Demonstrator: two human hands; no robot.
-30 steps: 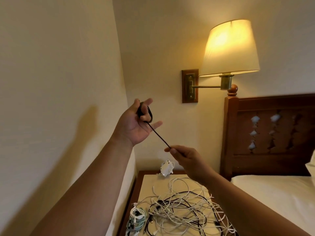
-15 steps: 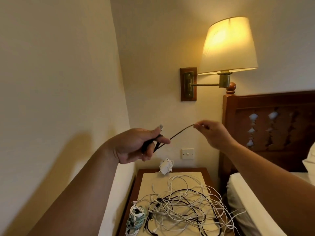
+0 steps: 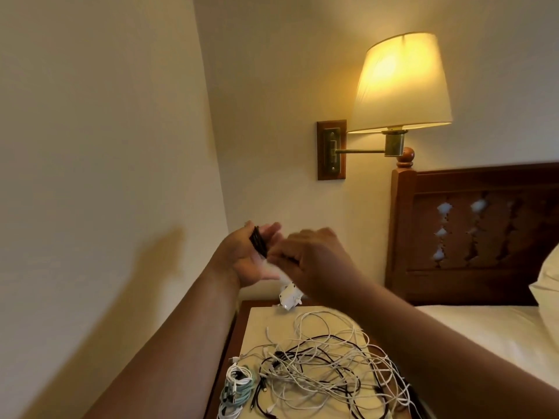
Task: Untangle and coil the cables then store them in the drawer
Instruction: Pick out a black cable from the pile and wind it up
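Observation:
My left hand is raised above the nightstand and holds a small coil of black cable looped against its palm and fingers. My right hand is close beside it, blurred, with curled fingers pinching the free end of the same cable. Below, a tangle of white and black cables lies spread on the nightstand top. Coiled white and teal cables sit at its front left. No drawer is in view.
A white charger block lies at the back of the nightstand. A lit wall lamp hangs above. The wooden headboard, the bed and a pillow are on the right. A wall runs close on the left.
My right hand has swung from the far right back to my left hand, bringing the stretched black cable in. The straight length is gone and the coil on my left hand is thicker.

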